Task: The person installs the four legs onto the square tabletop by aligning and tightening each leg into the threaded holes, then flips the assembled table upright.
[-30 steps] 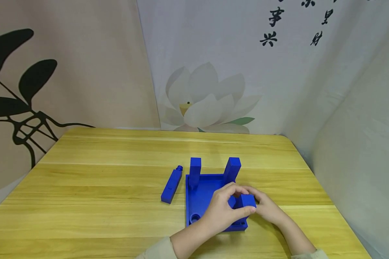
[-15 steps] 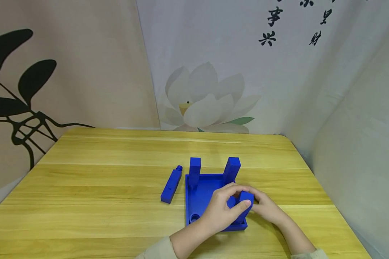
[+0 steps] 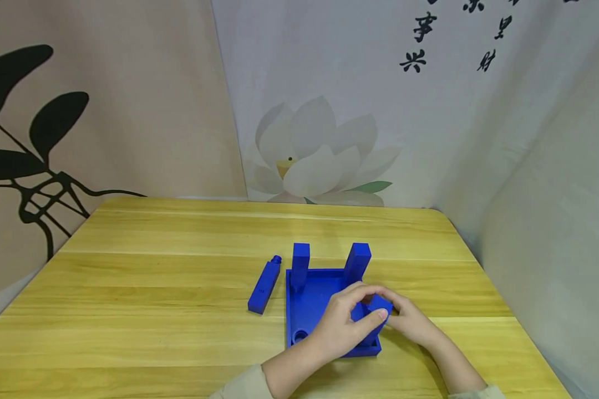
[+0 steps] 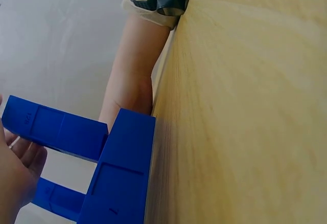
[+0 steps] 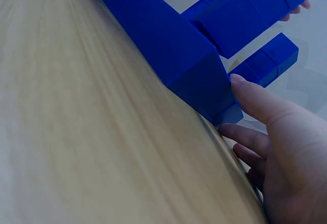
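Observation:
A blue tray-like base [image 3: 306,310] with raised edges lies on the table, two square blue legs standing at its far corners, the far left leg [image 3: 300,263] and the far right leg [image 3: 358,261]. At the near right corner a third blue leg [image 3: 381,303] stands in the base, its lower joint hidden. My left hand [image 3: 340,322] grips this leg near its top, thumb on the near side. My right hand [image 5: 294,147] holds the base's right edge, thumb above and fingers low at its side. The near left corner shows a round socket [image 3: 300,336].
A loose blue leg [image 3: 263,285] with a threaded-looking knob end lies on the wooden table [image 3: 155,299], left of the base. Behind the table hangs a printed curtain [image 3: 324,111]; pale cloth [image 3: 554,194] hangs at the right.
The near right leg has turned a little and its top has shifted slightly. My left thumb has moved back leftward along it. My right hand and the loose leg have stayed put.

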The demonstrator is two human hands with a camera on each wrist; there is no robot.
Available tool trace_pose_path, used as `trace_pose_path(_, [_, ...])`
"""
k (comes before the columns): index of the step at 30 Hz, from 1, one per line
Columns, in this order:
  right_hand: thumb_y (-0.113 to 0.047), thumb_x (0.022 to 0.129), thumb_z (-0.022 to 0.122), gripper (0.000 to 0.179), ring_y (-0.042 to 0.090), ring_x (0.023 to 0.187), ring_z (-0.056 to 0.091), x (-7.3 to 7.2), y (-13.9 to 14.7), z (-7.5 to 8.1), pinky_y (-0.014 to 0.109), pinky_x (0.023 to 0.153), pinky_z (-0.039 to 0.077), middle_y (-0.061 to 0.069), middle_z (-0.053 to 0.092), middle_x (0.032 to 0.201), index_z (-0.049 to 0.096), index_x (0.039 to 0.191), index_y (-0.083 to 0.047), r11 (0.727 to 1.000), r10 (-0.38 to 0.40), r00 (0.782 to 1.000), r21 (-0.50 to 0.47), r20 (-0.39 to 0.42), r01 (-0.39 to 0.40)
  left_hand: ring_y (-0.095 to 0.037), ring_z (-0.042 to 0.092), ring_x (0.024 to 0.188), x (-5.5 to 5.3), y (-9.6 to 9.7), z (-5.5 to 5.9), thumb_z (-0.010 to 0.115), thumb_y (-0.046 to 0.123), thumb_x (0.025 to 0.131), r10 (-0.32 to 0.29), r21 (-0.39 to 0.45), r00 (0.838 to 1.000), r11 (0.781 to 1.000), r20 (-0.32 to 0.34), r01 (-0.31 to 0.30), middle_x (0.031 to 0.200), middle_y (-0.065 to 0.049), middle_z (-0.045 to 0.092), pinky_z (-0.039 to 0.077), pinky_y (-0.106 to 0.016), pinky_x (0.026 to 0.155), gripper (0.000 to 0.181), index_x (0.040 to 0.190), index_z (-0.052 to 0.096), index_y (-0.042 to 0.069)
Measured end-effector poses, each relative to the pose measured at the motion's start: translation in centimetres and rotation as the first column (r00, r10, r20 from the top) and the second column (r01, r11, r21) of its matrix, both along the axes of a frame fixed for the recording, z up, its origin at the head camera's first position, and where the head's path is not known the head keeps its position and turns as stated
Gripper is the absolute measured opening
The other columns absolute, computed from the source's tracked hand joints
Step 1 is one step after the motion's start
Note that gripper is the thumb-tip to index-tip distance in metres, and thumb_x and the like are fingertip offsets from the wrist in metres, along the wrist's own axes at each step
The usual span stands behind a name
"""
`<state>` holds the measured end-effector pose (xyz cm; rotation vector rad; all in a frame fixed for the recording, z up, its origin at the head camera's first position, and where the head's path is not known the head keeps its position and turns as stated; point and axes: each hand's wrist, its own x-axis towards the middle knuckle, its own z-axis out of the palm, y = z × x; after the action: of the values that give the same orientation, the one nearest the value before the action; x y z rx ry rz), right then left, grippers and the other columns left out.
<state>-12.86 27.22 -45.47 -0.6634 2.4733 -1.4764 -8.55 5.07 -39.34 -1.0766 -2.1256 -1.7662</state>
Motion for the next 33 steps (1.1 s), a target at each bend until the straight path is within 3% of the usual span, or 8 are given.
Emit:
trace_pose_path(5, [-0.016,0.088,0.068,0.066,0.038,0.134,0.031,0.20,-0.12,0.17,0.054,0.106,0.025,0.021,0.040,0.144,0.038,0.144,0.002,0.999,-0.039,0.999,0.013,0.026,0.039,-0.006,0.053,0.104,0.23,-0.01,0.14,0.075,0.028,0.085,0.029,-0.016,0.996,0.999,0.081,-0.028,0.114,0.002,0.058,0.047,-0.026,0.087,0.049,0.128,0.057,0.014])
trace_pose_path(8, [-0.016,0.087,0.069,0.066,0.041,0.134,0.029,0.24,-0.18,0.27,0.060,0.105,0.022,0.023,0.041,0.143,0.039,0.142,0.005,0.999,-0.044,0.999,0.018,0.011,0.043,-0.006,0.054,0.101,0.29,0.04,0.19,0.078,0.029,0.081,0.053,-0.005,0.993,0.999,0.103,-0.053,0.112,0.003,0.058,0.047,-0.027,0.086,0.049,0.124,0.058,0.014])
trace_pose_path(11, [-0.018,0.087,0.069,0.063,0.038,0.132,0.033,0.20,-0.16,0.26,0.054,0.105,0.025,0.019,0.045,0.141,0.043,0.141,0.002,0.999,-0.041,0.999,0.027,-0.016,0.041,-0.006,0.054,0.099,0.31,0.07,0.19,0.080,0.028,0.080,0.077,0.004,0.991,0.997,0.107,-0.078,0.108,0.006,0.058,0.049,-0.030,0.085,0.045,0.118,0.060,0.014])
trace_pose_path(18, [-0.015,0.087,0.070,0.056,0.023,0.128,0.042,0.09,-0.06,0.24,0.025,0.100,0.033,0.009,0.051,0.137,0.049,0.138,-0.009,1.000,0.009,1.000,-0.019,-0.010,-0.009,-0.007,0.056,0.098,0.31,0.15,0.19,0.081,0.026,0.079,0.095,0.021,0.987,0.995,0.128,-0.099,0.105,0.009,0.058,0.049,-0.032,0.085,0.039,0.110,0.063,0.012])
trace_pose_path(26, [-0.007,0.088,0.067,0.053,0.012,0.124,0.045,-0.11,0.16,-0.04,0.024,0.097,0.038,0.015,0.049,0.137,0.048,0.138,-0.004,0.993,0.082,0.995,-0.080,-0.053,-0.086,-0.006,0.056,0.097,0.07,0.15,-0.02,0.078,0.016,0.081,0.072,0.046,0.997,0.996,0.026,-0.073,0.106,0.002,0.062,0.050,-0.026,0.083,0.035,0.113,0.065,0.009])
trace_pose_path(33, [0.003,0.085,0.063,0.054,0.015,0.110,0.055,-0.13,0.18,-0.10,0.027,0.089,0.046,0.016,0.055,0.127,0.048,0.137,-0.003,0.992,0.083,0.997,-0.094,-0.001,-0.082,-0.007,0.057,0.106,-0.15,0.31,-0.24,0.073,0.006,0.083,0.036,0.058,0.999,0.998,-0.012,-0.035,0.111,0.004,0.063,0.048,-0.027,0.088,0.034,0.116,0.065,0.006])
